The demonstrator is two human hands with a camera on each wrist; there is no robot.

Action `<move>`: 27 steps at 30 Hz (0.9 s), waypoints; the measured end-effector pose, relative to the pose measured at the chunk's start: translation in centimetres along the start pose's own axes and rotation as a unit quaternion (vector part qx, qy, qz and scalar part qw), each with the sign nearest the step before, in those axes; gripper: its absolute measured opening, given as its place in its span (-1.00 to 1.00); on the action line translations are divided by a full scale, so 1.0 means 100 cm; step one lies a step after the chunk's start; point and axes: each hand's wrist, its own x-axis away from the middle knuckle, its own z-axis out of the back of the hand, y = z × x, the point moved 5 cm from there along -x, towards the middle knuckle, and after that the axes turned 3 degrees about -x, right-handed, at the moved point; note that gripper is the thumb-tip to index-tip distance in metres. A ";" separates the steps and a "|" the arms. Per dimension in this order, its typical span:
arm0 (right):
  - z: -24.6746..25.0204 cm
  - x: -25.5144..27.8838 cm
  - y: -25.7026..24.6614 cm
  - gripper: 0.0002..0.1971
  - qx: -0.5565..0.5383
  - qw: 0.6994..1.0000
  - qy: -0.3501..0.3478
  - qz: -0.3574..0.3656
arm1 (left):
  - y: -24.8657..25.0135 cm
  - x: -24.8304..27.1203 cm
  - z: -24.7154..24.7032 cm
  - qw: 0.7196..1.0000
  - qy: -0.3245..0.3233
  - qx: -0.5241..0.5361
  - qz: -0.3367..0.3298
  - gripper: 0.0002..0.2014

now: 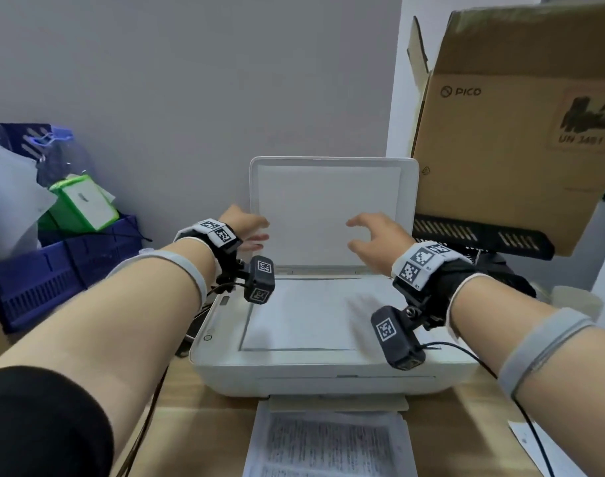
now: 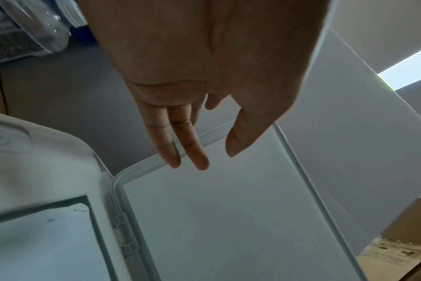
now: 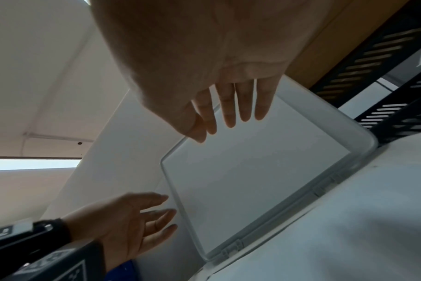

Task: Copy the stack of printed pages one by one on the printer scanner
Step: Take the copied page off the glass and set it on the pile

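I have the scanner lid (image 1: 332,201) propped upright so a page (image 1: 304,315) lies face-down on the glass. My left hand (image 1: 247,228) and right hand (image 1: 373,235) reach toward it, fingers spread, holding nothing. The stack (image 1: 328,442) waits at the bench's near edge.

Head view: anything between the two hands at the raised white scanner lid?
Nothing: only the bare lid underside shows between left hand and right hand.

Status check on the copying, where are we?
Left hand and right hand open, near raised lid. Sheet on the glass. Nothing blocking lid.
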 end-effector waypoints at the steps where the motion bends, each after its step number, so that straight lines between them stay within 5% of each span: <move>1: 0.000 -0.002 -0.003 -0.53 -0.004 1.000 0.003 0.017 | -0.001 -0.004 0.000 1.000 0.002 0.017 0.001 -0.27; 7: 0.010 -0.008 -0.040 -0.37 0.086 0.982 0.088 0.144 | -0.006 -0.011 0.009 0.999 -0.021 0.026 -0.028 -0.28; 14: 0.016 -0.006 -0.076 -0.22 0.162 0.969 0.132 0.134 | -0.015 0.017 0.024 0.998 -0.033 0.018 -0.060 -0.65; 17: 0.007 0.003 -0.075 -0.28 0.177 0.974 0.071 0.124 | -0.031 0.034 0.028 0.997 -0.036 0.003 -0.064 -0.79; 22: -0.025 0.038 -0.063 -0.78 0.138 0.984 -0.065 0.092 | -0.066 0.060 0.044 0.990 -0.094 -0.092 -0.060 -0.73; 27: -0.051 0.075 -0.047 -0.60 0.153 0.977 -0.117 0.086 | -0.094 0.080 0.075 0.980 -0.066 -0.186 -0.032 -0.73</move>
